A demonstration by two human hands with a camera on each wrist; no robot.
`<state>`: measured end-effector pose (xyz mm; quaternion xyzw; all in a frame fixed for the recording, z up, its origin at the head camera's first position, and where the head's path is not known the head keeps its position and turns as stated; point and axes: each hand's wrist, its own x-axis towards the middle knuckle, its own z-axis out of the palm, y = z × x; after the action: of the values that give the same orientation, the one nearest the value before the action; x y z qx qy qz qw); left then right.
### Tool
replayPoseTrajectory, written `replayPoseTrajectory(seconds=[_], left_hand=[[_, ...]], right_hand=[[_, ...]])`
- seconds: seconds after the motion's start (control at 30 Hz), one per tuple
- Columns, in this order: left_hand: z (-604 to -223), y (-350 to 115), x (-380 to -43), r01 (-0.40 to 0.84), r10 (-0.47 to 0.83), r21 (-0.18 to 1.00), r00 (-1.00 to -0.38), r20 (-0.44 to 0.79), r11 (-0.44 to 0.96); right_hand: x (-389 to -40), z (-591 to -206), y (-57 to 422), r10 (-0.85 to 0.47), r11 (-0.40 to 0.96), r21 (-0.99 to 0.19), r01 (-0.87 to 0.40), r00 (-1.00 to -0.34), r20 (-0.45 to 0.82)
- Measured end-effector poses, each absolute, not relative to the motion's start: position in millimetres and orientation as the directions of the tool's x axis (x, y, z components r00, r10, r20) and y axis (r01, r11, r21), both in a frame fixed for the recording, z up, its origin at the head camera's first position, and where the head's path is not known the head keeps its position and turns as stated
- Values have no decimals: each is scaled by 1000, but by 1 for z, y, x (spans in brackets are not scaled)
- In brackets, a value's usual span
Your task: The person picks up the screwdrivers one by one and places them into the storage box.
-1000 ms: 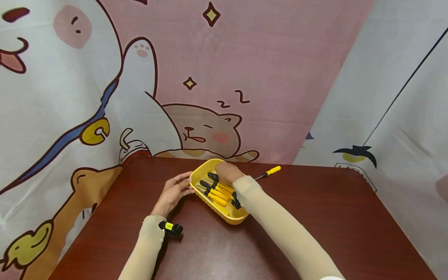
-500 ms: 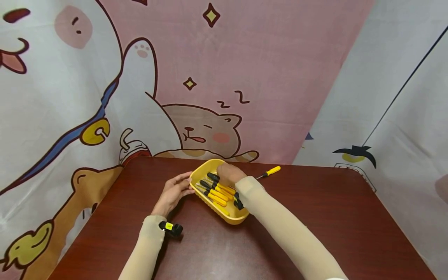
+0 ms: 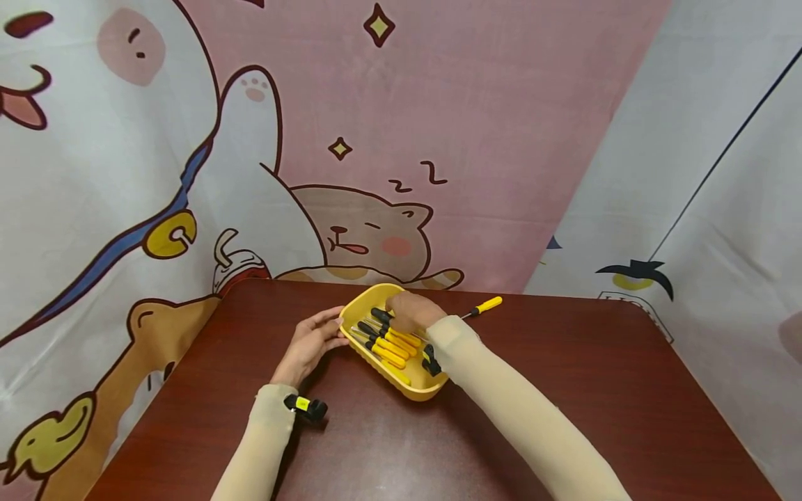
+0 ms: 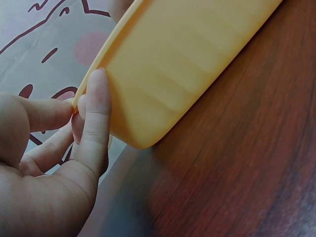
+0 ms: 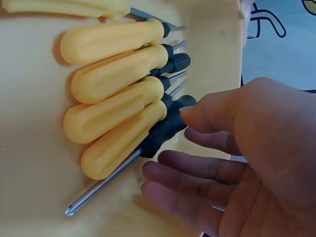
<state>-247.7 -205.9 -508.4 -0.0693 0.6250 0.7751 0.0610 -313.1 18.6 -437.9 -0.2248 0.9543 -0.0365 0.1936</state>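
Observation:
My left hand (image 3: pixel 310 348) pinches the rim of a yellow plastic basket (image 4: pixel 158 84) at its left corner. Inside lie several screwdrivers with yellow handles (image 5: pixel 113 42), side by side. A screwdriver with a black handle (image 5: pixel 165 131) and a cross tip lies beside them on the basket floor. My right hand (image 5: pixel 237 158) is in the basket over that black handle. Its thumb tip is at the handle's end, and the loosely bent fingers lie along the near side without closing round it. Another black handle (image 5: pixel 177 63) shows partly beneath the yellow ones.
A yellow-handled screwdriver (image 3: pixel 489 305) lies on the dark red table (image 3: pixel 388 459), right of the basket, its tip hidden behind my right arm. A cartoon-printed cloth (image 3: pixel 489 139) hangs behind the table. A small camera (image 3: pixel 310 408) is strapped to my left wrist.
My right hand and forearm have shifted slightly to the right over the basket. The left hand, the basket and the screwdriver on the table have stayed in place.

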Motion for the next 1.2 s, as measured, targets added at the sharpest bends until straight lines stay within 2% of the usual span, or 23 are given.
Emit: replayPoseTrajectory(seconds=[0.3, 0.57, 1.0, 1.2], left_hand=[[-508, -207, -248, -180, 16, 960, -983, -181, -213], [-508, -206, -250, -176, 24, 962, -984, -174, -208], [-509, -205, -249, -172, 22, 961, -985, -172, -215], [-510, -206, -248, -174, 15, 960, -984, -175, -217]], right_hand=[[-309, -430, 23, -517, 853, -259, -453, -804, -295], [-304, -417, 32, -614, 776, -289, -560, -776, -146], [-301, -401, 57, -575, 761, -361, -539, -818, 9], [-303, -396, 76, -497, 776, -431, -460, -867, 31]])
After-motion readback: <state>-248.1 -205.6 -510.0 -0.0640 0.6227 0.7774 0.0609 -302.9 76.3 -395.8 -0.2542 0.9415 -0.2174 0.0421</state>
